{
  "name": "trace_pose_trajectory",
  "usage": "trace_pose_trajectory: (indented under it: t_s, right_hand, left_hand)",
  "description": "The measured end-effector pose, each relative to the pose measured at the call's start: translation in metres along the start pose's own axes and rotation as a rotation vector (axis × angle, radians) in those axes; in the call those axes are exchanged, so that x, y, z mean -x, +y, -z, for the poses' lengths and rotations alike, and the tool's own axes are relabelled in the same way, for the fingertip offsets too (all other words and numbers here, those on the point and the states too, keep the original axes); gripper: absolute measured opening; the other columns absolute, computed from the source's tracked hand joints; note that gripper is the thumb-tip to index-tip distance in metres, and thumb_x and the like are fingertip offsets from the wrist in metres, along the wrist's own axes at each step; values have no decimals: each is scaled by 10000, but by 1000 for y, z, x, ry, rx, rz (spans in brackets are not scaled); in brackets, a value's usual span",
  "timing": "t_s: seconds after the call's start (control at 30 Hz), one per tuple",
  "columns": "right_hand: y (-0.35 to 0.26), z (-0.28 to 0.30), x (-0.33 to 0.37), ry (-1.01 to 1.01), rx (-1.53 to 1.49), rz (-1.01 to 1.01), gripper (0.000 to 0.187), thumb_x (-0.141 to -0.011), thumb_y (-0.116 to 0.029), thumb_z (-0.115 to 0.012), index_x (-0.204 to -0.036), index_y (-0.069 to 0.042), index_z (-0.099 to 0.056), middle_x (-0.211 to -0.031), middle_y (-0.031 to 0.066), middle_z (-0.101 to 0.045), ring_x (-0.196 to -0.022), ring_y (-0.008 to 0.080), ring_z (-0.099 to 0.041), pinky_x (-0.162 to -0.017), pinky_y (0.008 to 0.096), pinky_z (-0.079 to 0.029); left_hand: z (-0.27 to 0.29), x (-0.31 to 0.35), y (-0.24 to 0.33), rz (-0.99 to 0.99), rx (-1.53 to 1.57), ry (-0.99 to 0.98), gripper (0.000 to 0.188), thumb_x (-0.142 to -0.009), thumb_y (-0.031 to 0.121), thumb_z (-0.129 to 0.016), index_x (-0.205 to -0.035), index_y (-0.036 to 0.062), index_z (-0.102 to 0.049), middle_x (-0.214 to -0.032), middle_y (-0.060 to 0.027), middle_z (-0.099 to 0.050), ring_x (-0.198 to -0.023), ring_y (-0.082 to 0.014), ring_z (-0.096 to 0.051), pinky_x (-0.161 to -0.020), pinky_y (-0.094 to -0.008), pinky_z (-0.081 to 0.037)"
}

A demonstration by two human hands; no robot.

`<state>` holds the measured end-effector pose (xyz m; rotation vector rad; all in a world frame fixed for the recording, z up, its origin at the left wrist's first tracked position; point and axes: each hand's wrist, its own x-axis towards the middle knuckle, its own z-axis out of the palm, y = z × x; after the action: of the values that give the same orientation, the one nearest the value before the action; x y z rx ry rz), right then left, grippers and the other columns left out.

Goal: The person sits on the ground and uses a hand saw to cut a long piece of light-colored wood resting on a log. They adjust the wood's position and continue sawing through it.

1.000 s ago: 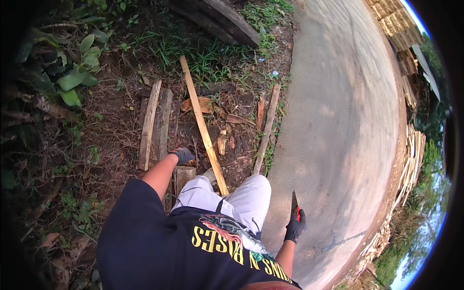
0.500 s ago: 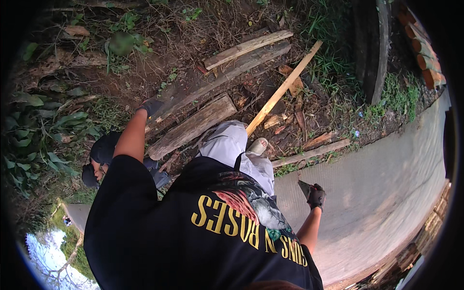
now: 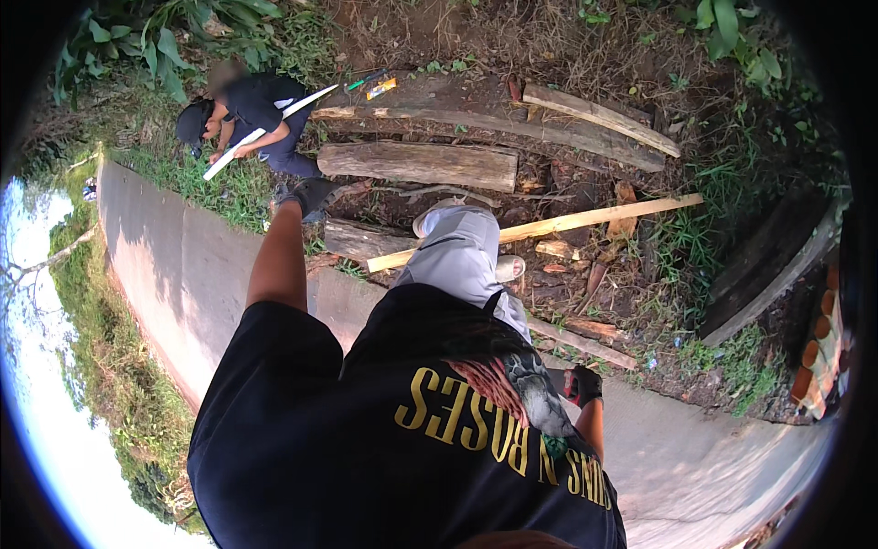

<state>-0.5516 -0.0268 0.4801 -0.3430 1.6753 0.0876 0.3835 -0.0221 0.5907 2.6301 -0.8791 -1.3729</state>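
My left hand (image 3: pixel 309 194), in a dark glove, reaches out beside the weathered logs (image 3: pixel 416 165); its fingers look stretched out, with nothing seen in them. Low at my right side, my right hand (image 3: pixel 583 385), in a black and red glove, is closed on a flat grey blade-like tool (image 3: pixel 556 379), mostly hidden behind my shirt. A long pale wooden plank (image 3: pixel 604 217) slants over the ground and passes by my bent leg (image 3: pixel 453 252) in grey trousers.
At the upper left a crouching co-worker (image 3: pixel 251 119) in dark clothes holds a long white strip (image 3: pixel 270 133). A green-handled tool (image 3: pixel 366 80) and an orange packet (image 3: pixel 381 89) lie on an old beam (image 3: pixel 494 123). A paved path (image 3: pixel 677 439) runs behind me; curved timber (image 3: pixel 777 284) stands right.
My view has swung to the left, bringing the co-worker and white strip into fuller sight. The tool in my right hand is now mostly covered by my shirt.
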Motion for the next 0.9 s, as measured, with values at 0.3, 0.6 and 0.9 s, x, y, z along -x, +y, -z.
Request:
trace_pose_trajectory:
  t_s: [0.3,0.6,0.9]
  right_hand:
    - [-95,45,-5,42,388,29,179,-994,-226,-622,-825,-169,-637,-588,20,-538,-423,187,-558,-395,378,-464]
    - [-144,66,-18,448,832,720,176,-983,-259,-693,-1055,-130,-788,-953,132,-781,-885,294,-753,-793,430,-580]
    - [14,33,35,434,-128,689,418,-995,-124,-725,-1407,-55,-718,-1034,77,-779,-819,125,-692,-676,290,-550]
  left_hand:
    - [-109,99,-111,531,382,-178,454,-970,647,-651,-1020,198,-703,-954,9,-743,-788,-149,-648,-714,-380,-488]
    - [-145,87,-79,543,506,-381,638,-988,627,-654,-1362,109,-647,-1340,-130,-720,-1179,-310,-680,-1009,-499,-520]
    - [8,-105,140,-112,-320,-50,459,-1110,377,-500,-1461,118,-643,-1330,-151,-749,-1115,-267,-740,-949,-405,-585]
